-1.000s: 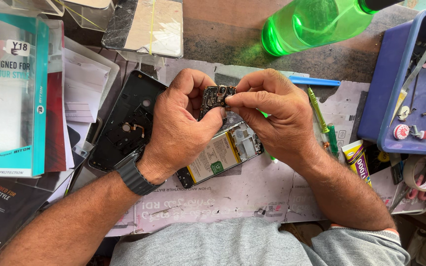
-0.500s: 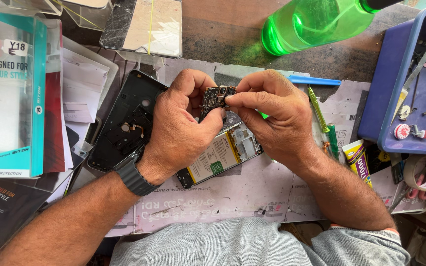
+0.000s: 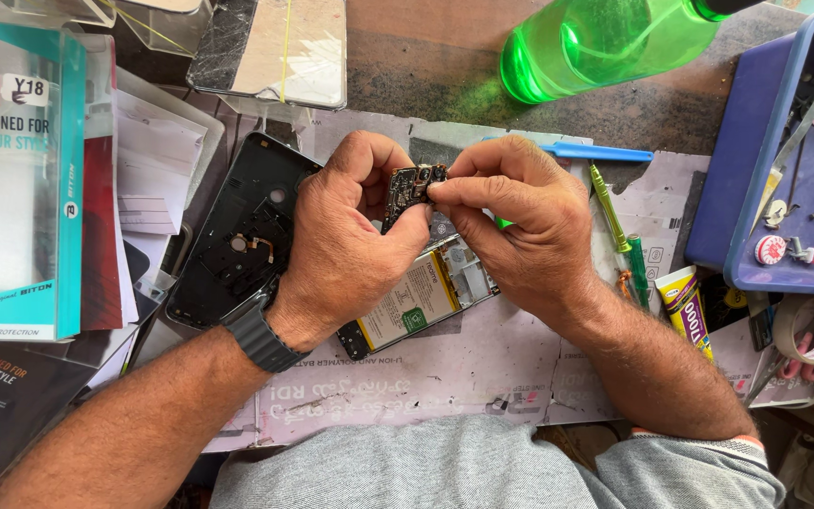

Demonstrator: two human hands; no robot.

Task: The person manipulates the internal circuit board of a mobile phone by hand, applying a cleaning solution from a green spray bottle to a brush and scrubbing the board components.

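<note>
My left hand (image 3: 346, 250) and right hand (image 3: 520, 221) pinch a small dark circuit board (image 3: 409, 188) between their fingers, raised above the opened phone (image 3: 421, 300) with its battery showing, which lies on the surface (image 3: 426, 386). Left of my wrist rests the black back cover (image 3: 237, 236); to the right lie a green screwdriver (image 3: 614, 221) and a blue tray (image 3: 756, 188).

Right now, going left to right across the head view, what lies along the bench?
Teal box → black back cover → left hand → circuit board → right hand → green screwdriver → yellow tube → blue tray.
</note>
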